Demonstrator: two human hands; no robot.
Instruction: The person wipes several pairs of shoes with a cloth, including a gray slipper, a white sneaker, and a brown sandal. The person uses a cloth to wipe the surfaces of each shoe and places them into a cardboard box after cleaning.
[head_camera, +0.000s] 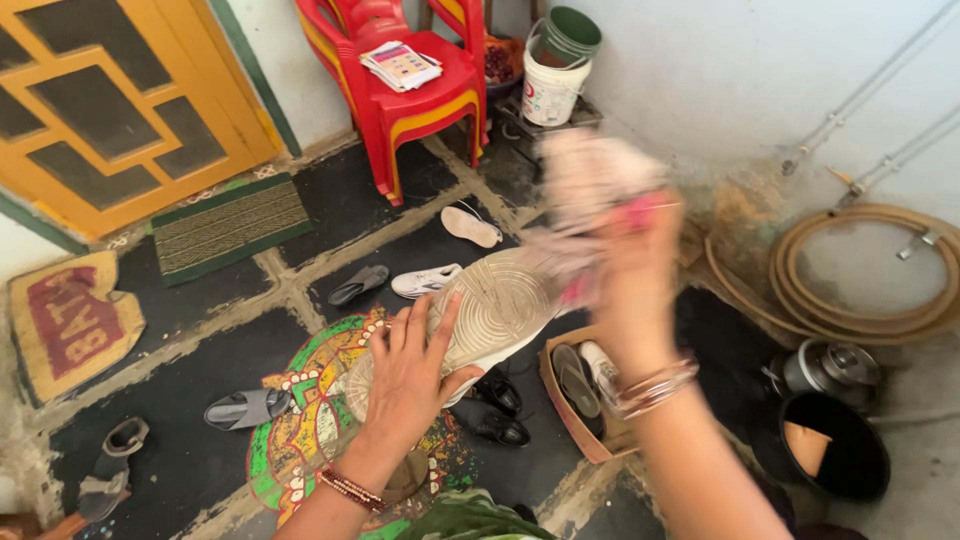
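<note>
We see a white sneaker (490, 315) tilted sole-up above the floor, its dusty ribbed sole facing us, with a blurred pinkish cloth (590, 190) just above its toe.

Dark tiled floor (200, 460), perhaps dusty: scattered shoes (425, 281).

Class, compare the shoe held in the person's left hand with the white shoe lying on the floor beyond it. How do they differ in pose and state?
The held shoe is off the floor, sole turned up, gripped by the left hand; the white floor shoe lies on the dark floor, untouched. The held shoe's sole looks dusty; the floor shoe's sole is hidden. Both are pale.
</note>
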